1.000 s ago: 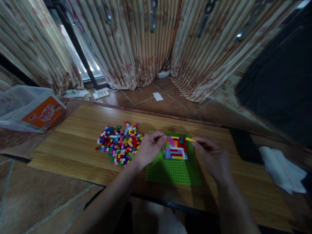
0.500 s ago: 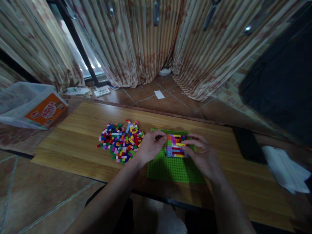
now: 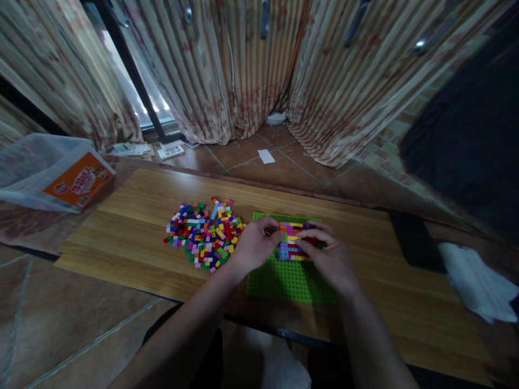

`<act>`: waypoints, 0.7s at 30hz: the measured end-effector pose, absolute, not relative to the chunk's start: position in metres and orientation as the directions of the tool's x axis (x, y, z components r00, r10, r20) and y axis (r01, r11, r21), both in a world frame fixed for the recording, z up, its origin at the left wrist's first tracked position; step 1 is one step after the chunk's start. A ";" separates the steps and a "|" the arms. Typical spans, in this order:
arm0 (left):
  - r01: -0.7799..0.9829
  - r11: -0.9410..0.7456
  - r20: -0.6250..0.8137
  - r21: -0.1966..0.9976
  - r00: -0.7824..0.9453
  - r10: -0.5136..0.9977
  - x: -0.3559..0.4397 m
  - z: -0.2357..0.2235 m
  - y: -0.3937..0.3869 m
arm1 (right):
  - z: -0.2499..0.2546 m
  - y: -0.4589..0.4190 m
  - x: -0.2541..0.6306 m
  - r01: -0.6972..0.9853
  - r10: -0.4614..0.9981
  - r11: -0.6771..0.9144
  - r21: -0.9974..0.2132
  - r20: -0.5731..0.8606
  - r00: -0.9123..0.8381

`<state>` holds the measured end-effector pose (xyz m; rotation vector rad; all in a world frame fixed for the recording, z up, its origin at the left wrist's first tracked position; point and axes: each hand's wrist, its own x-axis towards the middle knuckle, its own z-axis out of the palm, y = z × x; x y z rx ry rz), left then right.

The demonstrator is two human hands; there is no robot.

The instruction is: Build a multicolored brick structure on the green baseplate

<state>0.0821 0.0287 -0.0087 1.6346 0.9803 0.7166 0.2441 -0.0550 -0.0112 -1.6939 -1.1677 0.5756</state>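
Observation:
A green studded baseplate (image 3: 290, 281) lies on the wooden table, carrying a low block of multicoloured toy bricks (image 3: 287, 251) near its far half. My left hand (image 3: 256, 246) is closed at the left edge of this block, thumb and forefinger drawn together; whatever they may hold is hidden. From the right, my right hand (image 3: 330, 254) reaches over the block and pinches a yellow brick (image 3: 292, 237) against its upper surface. Its fingers cover the block's right side. Left of the plate spreads a pile of loose bricks (image 3: 206, 232) in many colours.
A clear plastic tub (image 3: 24, 183) with an orange label stands beyond the table's left end. On the right lie a black flat object (image 3: 417, 243) and a white folded packet (image 3: 478, 281). Long curtains (image 3: 243, 81) hang behind the wooden table (image 3: 121, 221).
My right hand has moved left over the block with the yellow brick, closer to my left hand. My left hand's thumb has shifted slightly right, onto the block's edge.

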 end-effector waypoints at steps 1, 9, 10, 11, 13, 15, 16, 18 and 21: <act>0.266 -0.106 -0.034 0.958 0.472 0.881 0.083 -0.009 0.027 | -0.012 -0.054 0.243 0.414 0.891 -0.073 -0.907 0.127 0.436; 0.404 -0.047 -0.115 0.914 0.367 0.923 0.093 -0.005 0.020 | -0.013 -0.051 0.241 0.364 0.891 -0.077 -0.928 0.100 0.443; 0.402 -0.043 -0.115 0.915 0.362 0.925 0.093 -0.004 0.019 | -0.012 -0.051 0.242 0.359 0.893 -0.078 -0.930 0.095 0.441; 0.396 -0.043 -0.111 0.917 0.358 0.927 0.094 -0.004 0.019 | -0.012 -0.051 0.243 0.348 0.895 -0.083 -0.934 0.084 0.438; 0.383 -0.048 -0.098 0.922 0.354 0.930 0.094 -0.003 0.018 | -0.011 -0.051 0.246 0.307 0.897 -0.103 -0.946 0.045 0.441; 0.377 -0.056 -0.089 0.924 0.356 0.930 0.093 -0.003 0.018 | -0.011 -0.051 0.248 0.256 0.891 -0.120 -0.959 0.010 0.455; 0.380 -0.058 -0.088 0.923 0.356 0.930 0.094 -0.002 0.018 | -0.012 -0.051 0.248 0.240 0.887 -0.122 -0.963 0.002 0.461; 0.397 -0.053 -0.099 0.916 0.353 0.930 0.094 -0.001 0.017 | -0.012 -0.051 0.249 0.231 0.883 -0.122 -0.965 0.000 0.469; 0.442 -0.042 -0.127 0.896 0.346 0.929 0.095 0.002 0.017 | -0.013 -0.050 0.248 0.234 0.882 -0.129 -0.964 -0.004 0.472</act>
